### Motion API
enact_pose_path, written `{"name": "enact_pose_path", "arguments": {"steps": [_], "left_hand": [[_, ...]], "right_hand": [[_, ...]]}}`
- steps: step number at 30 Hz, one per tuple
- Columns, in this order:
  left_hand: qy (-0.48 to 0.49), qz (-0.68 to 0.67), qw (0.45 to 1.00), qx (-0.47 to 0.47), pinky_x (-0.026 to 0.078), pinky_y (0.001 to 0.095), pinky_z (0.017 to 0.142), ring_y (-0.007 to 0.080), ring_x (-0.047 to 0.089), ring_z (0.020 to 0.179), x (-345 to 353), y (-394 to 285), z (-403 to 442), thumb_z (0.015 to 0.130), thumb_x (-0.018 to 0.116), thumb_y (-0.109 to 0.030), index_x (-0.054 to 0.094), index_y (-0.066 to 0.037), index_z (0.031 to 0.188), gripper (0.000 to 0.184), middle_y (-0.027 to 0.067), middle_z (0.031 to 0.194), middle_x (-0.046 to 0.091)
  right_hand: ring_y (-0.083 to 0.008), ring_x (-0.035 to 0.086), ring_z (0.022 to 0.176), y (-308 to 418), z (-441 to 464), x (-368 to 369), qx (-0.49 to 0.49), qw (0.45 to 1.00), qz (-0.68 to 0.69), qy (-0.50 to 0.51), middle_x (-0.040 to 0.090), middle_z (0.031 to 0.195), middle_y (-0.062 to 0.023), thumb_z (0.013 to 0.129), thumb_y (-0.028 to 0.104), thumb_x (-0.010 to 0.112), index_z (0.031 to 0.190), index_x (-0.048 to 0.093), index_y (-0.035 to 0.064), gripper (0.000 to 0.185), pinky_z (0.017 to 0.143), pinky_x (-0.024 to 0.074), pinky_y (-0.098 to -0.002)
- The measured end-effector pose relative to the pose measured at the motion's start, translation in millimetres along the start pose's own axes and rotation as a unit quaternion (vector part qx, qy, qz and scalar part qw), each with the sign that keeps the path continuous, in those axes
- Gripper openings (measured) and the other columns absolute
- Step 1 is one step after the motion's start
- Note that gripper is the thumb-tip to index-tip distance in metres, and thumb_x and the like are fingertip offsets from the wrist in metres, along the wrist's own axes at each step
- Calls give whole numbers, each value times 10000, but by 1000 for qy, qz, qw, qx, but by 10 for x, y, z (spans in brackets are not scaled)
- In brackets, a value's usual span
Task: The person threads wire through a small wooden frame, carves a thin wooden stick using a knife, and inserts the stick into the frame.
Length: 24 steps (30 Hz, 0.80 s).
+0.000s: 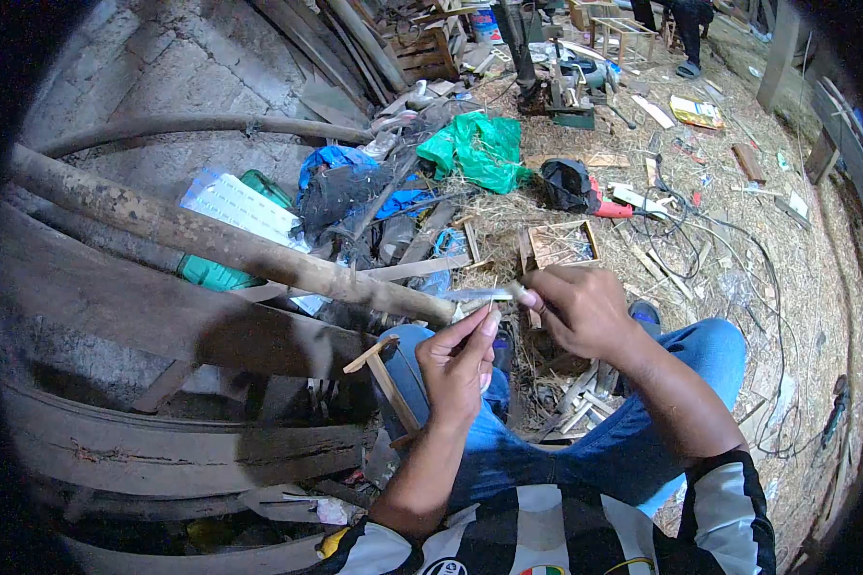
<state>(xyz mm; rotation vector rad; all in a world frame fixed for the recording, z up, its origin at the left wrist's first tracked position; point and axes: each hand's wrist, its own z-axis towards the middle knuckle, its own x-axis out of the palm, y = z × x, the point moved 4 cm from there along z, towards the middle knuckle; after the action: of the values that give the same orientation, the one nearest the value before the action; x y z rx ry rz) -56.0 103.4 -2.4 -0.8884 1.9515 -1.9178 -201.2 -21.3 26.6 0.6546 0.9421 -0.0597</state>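
Observation:
My right hand (582,309) is closed around the handle of a knife, whose bright blade (479,294) points left. My left hand (458,366) pinches a thin, pale sliver (492,305) between thumb and fingertips, just below the blade. Whether the edge touches the sliver I cannot tell. Both hands are above my knees, close to the end of a thick bamboo-like pole (230,247) that comes in from the left. A small wooden frame (393,388) leans beside my left leg.
Ahead is a small wooden box (563,244) with thin sticks inside. Beyond it lie a red power tool (612,205), a black cable (695,251) and a green plastic bag (478,149). Wood scraps and shavings litter the floor. Another person's foot (688,70) shows at the back.

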Motion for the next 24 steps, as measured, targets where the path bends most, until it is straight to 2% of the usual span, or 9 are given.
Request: {"name": "enact_pose_path", "arguments": {"steps": [3,6,8,10,11,13,15,19,24], "left_hand": [[21,-14,1000,17,300,230,366,60,400,396,-5,-1,-54,933,721,-71,740,2,1128,209,19,592,574],[5,-11,1000,-5,298,228,369,59,406,404,-14,12,-53,932,723,-70,738,-3,1137,215,20,598,572],[1,-1,1000,-6,298,228,371,58,406,406,6,-28,-45,933,723,-66,736,1,1136,214,18,597,569],[-3,13,1000,-10,298,228,372,58,407,409,-10,-28,-56,933,723,-63,734,5,1134,213,17,596,566],[-5,10,1000,-7,313,213,389,43,438,436,-25,-18,-58,922,748,-74,746,-10,1121,210,17,637,602],[-6,5,1000,-1,327,198,405,29,468,463,-43,13,-38,910,773,-85,757,-24,1108,208,17,677,637],[2,18,998,54,338,193,423,22,490,495,-38,18,-26,907,771,-67,760,-20,1102,201,13,703,655],[8,26,999,45,346,191,434,19,502,517,-40,20,-23,904,772,-57,763,-22,1098,198,9,721,672],[1,19,997,68,333,193,425,18,485,497,-34,19,-23,898,778,-54,764,-27,1100,204,8,699,663]], "right_hand": [[-354,682,723,-268,42,-40,81,995,-32,-49,679,819,-100,944,289,607,1041,652,157,169,587,523,-481],[-363,661,699,-169,54,-160,64,995,11,-72,647,768,-128,989,278,606,1038,680,78,219,573,473,-470],[-356,660,693,-102,7,-102,45,995,23,-89,643,768,-127,986,273,608,1028,681,78,212,576,476,-462],[-347,658,690,16,-12,-29,-10,998,38,-48,643,774,-124,984,259,601,1012,679,83,194,579,481,-459],[-352,680,695,63,-17,-11,-6,998,46,-30,678,807,-126,961,306,616,999,658,126,189,574,516,-477],[-352,681,693,109,-19,11,-13,999,40,-20,680,810,-124,956,302,620,1004,658,129,184,577,519,-476],[-348,685,700,107,-21,34,-32,999,26,-15,684,817,-118,933,284,632,1009,655,131,173,583,526,-475],[-350,687,714,13,-8,23,-8,1000,11,-10,686,823,-115,918,274,641,1006,658,138,163,582,525,-479],[-359,672,709,-194,26,-116,63,997,-14,-51,673,814,-121,984,287,600,1045,690,109,208,576,491,-470]]}}
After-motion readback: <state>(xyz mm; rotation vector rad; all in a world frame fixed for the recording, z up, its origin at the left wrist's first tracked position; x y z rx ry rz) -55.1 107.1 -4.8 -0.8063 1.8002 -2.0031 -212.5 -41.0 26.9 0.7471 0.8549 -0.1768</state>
